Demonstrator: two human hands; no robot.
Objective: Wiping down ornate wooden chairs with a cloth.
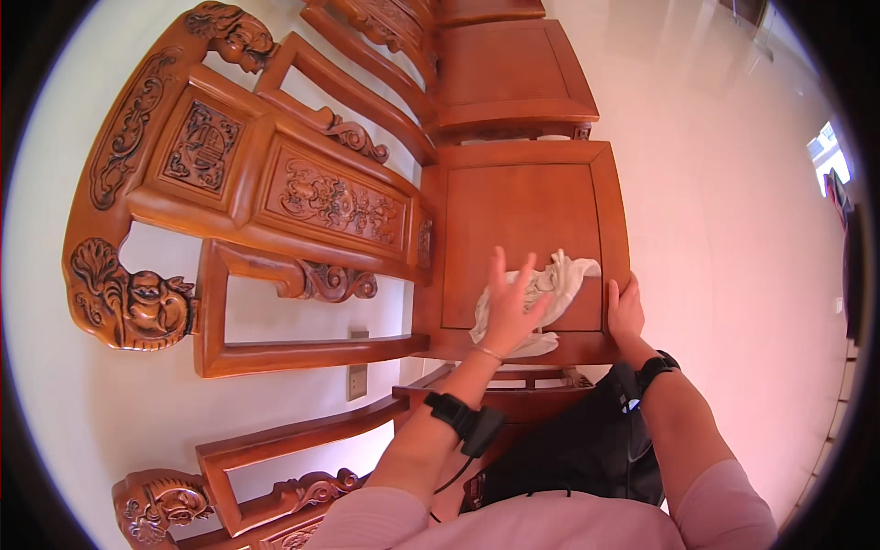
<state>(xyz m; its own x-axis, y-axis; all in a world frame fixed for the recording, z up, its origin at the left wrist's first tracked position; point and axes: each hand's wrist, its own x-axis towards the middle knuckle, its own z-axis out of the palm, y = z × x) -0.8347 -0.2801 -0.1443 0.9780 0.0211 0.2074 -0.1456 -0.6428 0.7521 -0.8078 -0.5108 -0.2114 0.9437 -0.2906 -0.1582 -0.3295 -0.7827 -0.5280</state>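
Note:
A carved reddish-brown wooden chair stands in front of me, its flat seat point(513, 211) to the right of its tall back point(339, 197). On the near part of the seat lies a crumpled cream cloth point(570, 284). My left hand point(515, 307) is over the cloth with fingers spread, gripping nothing; whether it touches the cloth I cannot tell. At the seat's right edge, my right hand point(626, 312) holds the rim, thumb toward the top and fingers along the side.
More matching wooden chairs stand in line, one seat point(518, 69) beyond and another chair's carved back point(302, 458) close by at the lower left. A black cloth item point(568, 449) is under my right forearm. A wall socket point(357, 380) shows between the chairs. Pale floor point(724, 229) extends to the right.

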